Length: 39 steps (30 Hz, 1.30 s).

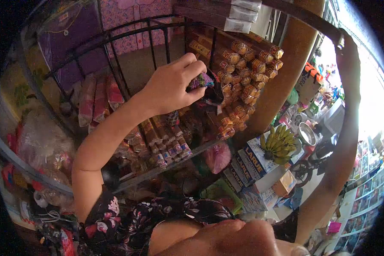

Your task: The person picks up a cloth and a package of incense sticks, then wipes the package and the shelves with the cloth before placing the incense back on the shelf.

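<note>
My left hand (179,83) is closed around a bunched multicoloured cloth (202,81), purple, green and blue, with a dark part hanging below it. It is held over a black metal rack, just in front of stacked gold-ended packs of incense-like sticks (243,68). Raised at the upper right, my right hand (347,45) grips a dark metal bar (303,15); glare blurs its fingers. Beneath my left forearm lie smaller wrapped bundles (168,147) with red, white and blue ends.
Pink-wrapped packs (100,100) stand at the rack's left side. A bunch of green bananas (279,145) rests on stacked LARUE boxes (247,164) at the lower right. Beyond are a metal bowl (307,133) and a motorbike wheel (302,170). White boxes (239,17) sit on top.
</note>
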{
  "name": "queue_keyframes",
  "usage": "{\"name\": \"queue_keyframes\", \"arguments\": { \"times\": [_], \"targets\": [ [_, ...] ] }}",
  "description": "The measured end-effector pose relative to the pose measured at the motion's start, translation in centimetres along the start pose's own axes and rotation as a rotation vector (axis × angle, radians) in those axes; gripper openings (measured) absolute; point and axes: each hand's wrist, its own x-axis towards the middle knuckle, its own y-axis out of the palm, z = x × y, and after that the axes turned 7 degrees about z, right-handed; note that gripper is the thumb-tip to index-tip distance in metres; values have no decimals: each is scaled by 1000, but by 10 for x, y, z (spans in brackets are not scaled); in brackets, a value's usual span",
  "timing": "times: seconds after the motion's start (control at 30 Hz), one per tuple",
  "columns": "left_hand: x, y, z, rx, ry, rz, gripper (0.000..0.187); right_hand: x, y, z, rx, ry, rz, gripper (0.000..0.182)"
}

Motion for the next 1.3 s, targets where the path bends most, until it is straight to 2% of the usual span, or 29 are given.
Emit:
{"name": "queue_keyframes", "arguments": {
  "times": [0.07,0.1,0.17,0.2,0.27,0.3,0.37,0.43,0.47,0.5,0.57,0.6,0.67,0.7,0.77,0.9,1.03,1.1,1.13,1.17,1.23,1.27,1.3],
  "targets": [
    [-5,-1,-1,-19,10,0,34,9,-13,5,-40,129,-2,40],
    [-10,-3,0,-21,4,-8,34,13,-22,18,-67,122,-25,40],
    [-17,-5,2,-26,-5,10,34,31,-33,29,11,254,125,52],
    [-19,-5,3,-30,-9,8,34,36,-33,42,11,248,128,52],
    [-24,-7,4,-39,-37,-13,34,48,-29,66,92,160,-16,40],
    [-26,-7,5,-40,-38,-12,34,54,-15,60,193,-2,-71,40],
    [-34,-11,7,-31,-102,7,33,65,9,60,207,-143,-115,55],
    [-42,-12,8,-42,-118,9,32,74,18,111,106,5,-223,42],
    [-46,-11,10,-59,-136,13,32,75,-13,149,257,76,70,46],
    [-50,-13,11,-53,-135,10,32,82,4,144,259,76,63,46],
    [-61,-19,10,-68,-163,12,31,100,51,131,30,-48,125,50],
    [-67,-20,11,-63,-163,10,31,102,54,135,31,-47,120,50],
    [-76,-21,14,-108,-269,51,30,110,58,139,239,-156,246,59],
    [-80,-20,16,-103,-266,43,30,112,58,143,235,-158,236,59],
    [-87,-20,19,-103,-359,93,30,110,55,151,405,-149,410,66],
    [-94,-21,20,-132,-429,121,29,111,51,155,582,-130,427,67],
    [-93,-20,20,-139,-401,116,27,108,54,152,782,-103,447,69],
    [-92,-20,17,-159,-422,115,27,102,50,152,744,-88,327,72],
    [-92,-19,17,-162,-431,124,27,104,70,152,455,-8,138,79],
    [-92,-17,19,-173,-396,88,26,103,83,143,465,-12,150,79],
    [-96,-16,19,-193,-387,68,26,104,82,148,710,157,140,91],
    [-96,-18,19,-184,-413,71,26,104,75,147,722,157,163,91],
    [-95,-20,20,-176,-436,76,26,103,58,148,962,22,433,95]
  ]
}}
